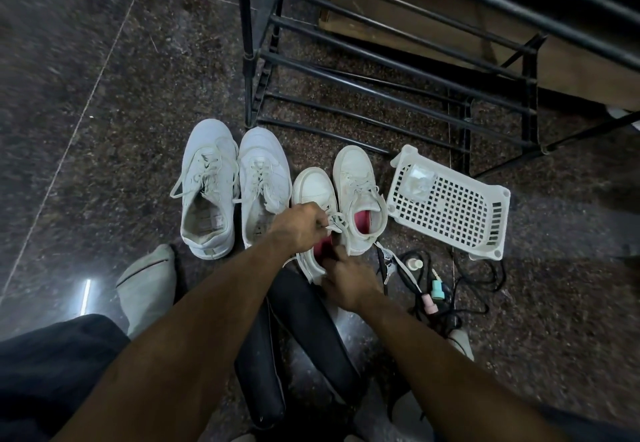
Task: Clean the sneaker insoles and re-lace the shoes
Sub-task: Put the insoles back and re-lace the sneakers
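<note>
Sneakers fill the middle of the dark speckled floor (104, 102): four white ones in a row, toes pointing toward twelve o'clock. The pair at nine o'clock of centre, the far-left sneaker (207, 192) and its mate (263, 181) just beside it, are laced, their laces lying loose. At centre sits the sneaker being worked on (313, 195), pink-lined inside, with the fourth sneaker (360, 195) touching it at its three o'clock side and showing the same pink lining.

The left hand (300, 225) is curled over the worked sneaker's tongue area and pinches a white lace (337, 221) at the eyelets. The right hand (346, 282) lies at the sneaker's heel, at six o'clock of it, with fingers reaching into the pink opening; whether they grip the collar or the insole cannot be told.

At three o'clock of the shoes a white plastic basket (460, 213) lies on its side. Near it, toward five o'clock, small bottles (437, 294) and black cords (481, 278) lie tangled on the floor. Two dark insoles (311, 330) lie under the forearms at six o'clock, and a pale insole (147, 285) lies at eight o'clock. A black metal shoe rack (381, 60) stands at twelve to two o'clock.
</note>
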### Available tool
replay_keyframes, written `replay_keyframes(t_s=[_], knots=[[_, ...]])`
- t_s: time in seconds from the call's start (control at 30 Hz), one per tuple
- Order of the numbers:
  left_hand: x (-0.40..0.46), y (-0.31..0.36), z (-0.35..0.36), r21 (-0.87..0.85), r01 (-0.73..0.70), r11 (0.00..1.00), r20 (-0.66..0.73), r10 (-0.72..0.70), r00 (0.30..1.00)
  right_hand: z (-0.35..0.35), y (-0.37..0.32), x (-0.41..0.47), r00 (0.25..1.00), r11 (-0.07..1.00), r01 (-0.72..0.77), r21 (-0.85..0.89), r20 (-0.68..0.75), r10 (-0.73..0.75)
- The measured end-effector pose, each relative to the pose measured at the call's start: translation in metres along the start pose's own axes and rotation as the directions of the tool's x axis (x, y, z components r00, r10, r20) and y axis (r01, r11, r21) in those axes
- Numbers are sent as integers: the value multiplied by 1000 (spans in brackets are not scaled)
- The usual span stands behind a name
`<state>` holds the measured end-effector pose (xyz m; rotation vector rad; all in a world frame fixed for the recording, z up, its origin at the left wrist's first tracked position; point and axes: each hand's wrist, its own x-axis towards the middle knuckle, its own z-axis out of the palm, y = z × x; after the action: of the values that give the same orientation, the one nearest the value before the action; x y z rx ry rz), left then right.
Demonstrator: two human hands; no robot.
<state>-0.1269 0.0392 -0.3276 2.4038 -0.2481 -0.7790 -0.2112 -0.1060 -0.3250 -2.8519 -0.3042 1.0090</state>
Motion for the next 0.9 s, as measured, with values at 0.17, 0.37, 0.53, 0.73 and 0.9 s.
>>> replay_keyframes(t_s=[0.17, 0.37, 0.53, 0.73, 0.9], knots=[[-20, -6, -9, -52, 2, 999, -174, -11, 985, 43, -6, -54, 926, 977, -24, 210, -363, 101], [-45, -35, -25, 71, 140, 988, -529, -82, 845, 90, -35, -75, 960, 943, -267, 197, -32, 278], [-66, -67, -33, 137, 271, 953, -210, -239, 948, 111, -46, -74, 941, 941, -337, 36, 56, 335], [-68, -72, -34, 130, 247, 960, -189, -220, 957, 103, -29, -65, 972, 965, -227, 131, 88, 217], [-67, -62, -31, 191, 279, 941, -197, -242, 950, 85, -9, -79, 988, 946, -152, 285, 65, 140]])
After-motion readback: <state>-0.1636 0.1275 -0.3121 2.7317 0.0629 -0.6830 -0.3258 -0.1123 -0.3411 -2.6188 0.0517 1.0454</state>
